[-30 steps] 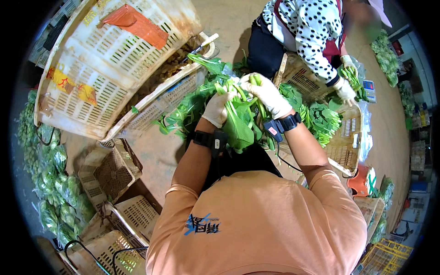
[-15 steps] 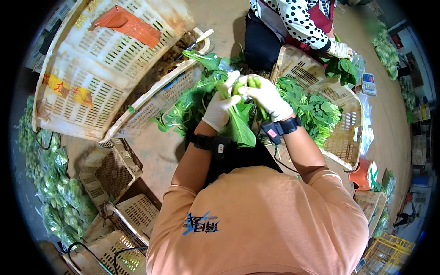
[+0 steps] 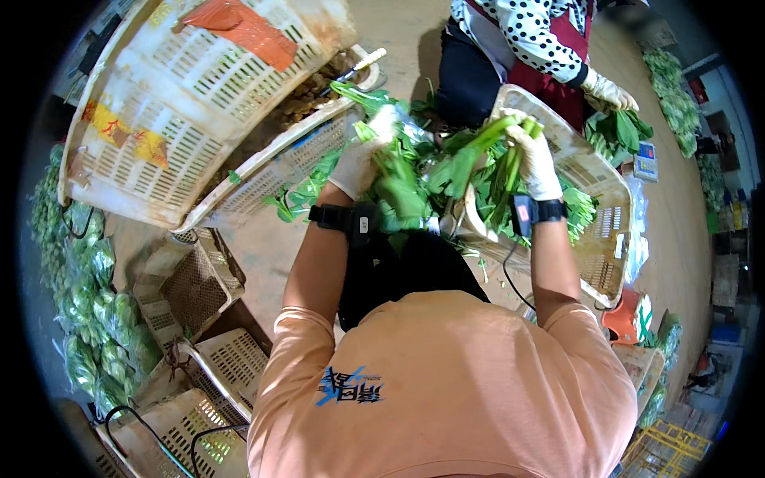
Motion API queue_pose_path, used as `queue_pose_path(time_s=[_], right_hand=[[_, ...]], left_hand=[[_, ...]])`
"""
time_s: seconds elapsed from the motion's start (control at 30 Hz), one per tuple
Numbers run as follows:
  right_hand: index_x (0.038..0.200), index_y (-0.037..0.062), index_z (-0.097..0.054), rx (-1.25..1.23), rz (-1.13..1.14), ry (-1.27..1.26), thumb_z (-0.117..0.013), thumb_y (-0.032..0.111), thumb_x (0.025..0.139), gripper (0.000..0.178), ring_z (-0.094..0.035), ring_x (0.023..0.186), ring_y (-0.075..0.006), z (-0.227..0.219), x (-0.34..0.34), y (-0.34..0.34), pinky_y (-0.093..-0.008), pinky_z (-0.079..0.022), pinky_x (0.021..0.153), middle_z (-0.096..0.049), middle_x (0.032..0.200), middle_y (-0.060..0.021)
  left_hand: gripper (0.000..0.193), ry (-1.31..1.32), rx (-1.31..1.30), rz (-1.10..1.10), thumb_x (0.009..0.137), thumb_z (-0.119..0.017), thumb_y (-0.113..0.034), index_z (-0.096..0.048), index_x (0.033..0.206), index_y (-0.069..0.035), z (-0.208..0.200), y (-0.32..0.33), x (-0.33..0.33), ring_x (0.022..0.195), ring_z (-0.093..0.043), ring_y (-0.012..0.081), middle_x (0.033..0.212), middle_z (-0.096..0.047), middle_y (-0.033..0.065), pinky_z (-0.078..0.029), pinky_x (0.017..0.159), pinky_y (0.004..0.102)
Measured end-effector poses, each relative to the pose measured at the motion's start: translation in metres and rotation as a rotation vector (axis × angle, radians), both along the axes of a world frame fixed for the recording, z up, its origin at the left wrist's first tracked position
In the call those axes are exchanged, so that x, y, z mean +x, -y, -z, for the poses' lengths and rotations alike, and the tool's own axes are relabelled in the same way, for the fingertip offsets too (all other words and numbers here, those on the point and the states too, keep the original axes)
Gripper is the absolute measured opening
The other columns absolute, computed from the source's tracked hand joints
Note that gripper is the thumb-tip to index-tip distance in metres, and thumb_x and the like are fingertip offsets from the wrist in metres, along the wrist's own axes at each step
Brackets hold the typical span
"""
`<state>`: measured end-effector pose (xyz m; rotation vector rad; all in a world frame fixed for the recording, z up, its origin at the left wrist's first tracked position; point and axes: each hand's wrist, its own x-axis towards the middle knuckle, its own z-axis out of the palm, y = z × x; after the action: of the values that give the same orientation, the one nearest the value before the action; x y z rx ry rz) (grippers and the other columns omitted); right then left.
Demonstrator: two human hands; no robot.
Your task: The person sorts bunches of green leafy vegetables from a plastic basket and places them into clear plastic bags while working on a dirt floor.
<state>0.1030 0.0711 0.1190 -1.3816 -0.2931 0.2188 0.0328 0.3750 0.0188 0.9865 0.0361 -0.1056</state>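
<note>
White gloves cover both my hands. My right hand [image 3: 539, 169] is closed round the pale stems of a bunch of leafy greens [image 3: 478, 151], held over the near left end of a plastic crate [image 3: 612, 219]. The leaves of that bunch point left. My left hand [image 3: 356, 166], partly smeared by motion, grips more leafy greens [image 3: 401, 187] that hang beside its fingers. Loose greens [image 3: 303, 195] lie around and beneath it. Bundled greens [image 3: 584, 213] fill part of the crate, partly hidden by my right hand and forearm.
A co-worker's gloved hand [image 3: 610, 92] holds dark greens [image 3: 621, 131] at the crate's far side, close to a small scale [image 3: 645, 166]. A big slotted crate [image 3: 187, 111] stands tilted at the left, with a knife [image 3: 362, 64] by its rim. Bagged vegetables [image 3: 111, 319] line the far left.
My hands have moved apart from being together: the right one went right with a bunch, the left one slightly left with greens. The co-worker's hand has shifted right and a little lower.
</note>
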Motion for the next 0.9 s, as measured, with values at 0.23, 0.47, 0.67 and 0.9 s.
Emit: queue_pose_path(time_s=[0.23,0.47,0.67,0.9], right_hand=[[0.110,0.0046,-0.050,0.246,-0.090,-0.059,-0.062,0.015,0.085,0.030,-0.059,0.101,-0.0240,-0.021,-0.015,-0.019,-0.0348,-0.047,0.090,-0.060,0.112,-0.0162],[0.111,0.0022,-0.055,-0.051,-0.310,0.014,-0.061,0.021,0.088,0.031,-0.058,0.088,-0.0120,-0.024,-0.045,-0.116,-0.0253,-0.047,0.080,-0.061,0.097,-0.0045],[0.099,0.0031,-0.061,0.188,-0.272,0.217,-0.058,0.020,0.088,0.020,-0.060,0.083,-0.0199,0.040,-0.052,-0.239,-0.0305,-0.047,0.078,-0.063,0.092,-0.0078],[0.101,0.0038,-0.061,-0.049,-0.138,0.577,-0.054,0.021,0.088,0.023,-0.062,0.081,-0.0305,0.096,-0.060,-0.250,-0.0387,-0.048,0.075,-0.064,0.088,-0.0136]], left_hand=[[0.030,0.123,-0.556,0.380,0.077,-0.054,-0.010,-0.049,0.106,-0.005,-0.045,0.014,-0.009,0.121,-0.046,0.0311,0.129,-0.046,0.0182,-0.045,0.090,0.0476],[0.033,0.183,-0.027,0.082,0.085,-0.053,-0.013,-0.049,0.115,-0.002,-0.034,0.031,-0.013,0.098,-0.058,0.0207,0.108,-0.056,0.0081,-0.049,0.082,0.0346],[0.035,0.140,-0.160,-0.399,0.084,-0.064,-0.010,-0.052,0.116,-0.005,-0.031,-0.005,-0.048,0.095,-0.057,0.0178,0.104,-0.059,0.0056,-0.048,0.084,0.0311],[0.031,-0.018,0.200,-0.911,0.077,-0.067,-0.001,-0.057,0.106,-0.004,0.007,-0.067,-0.126,0.080,-0.062,0.0172,0.095,-0.064,0.0082,-0.050,0.073,0.0273]])
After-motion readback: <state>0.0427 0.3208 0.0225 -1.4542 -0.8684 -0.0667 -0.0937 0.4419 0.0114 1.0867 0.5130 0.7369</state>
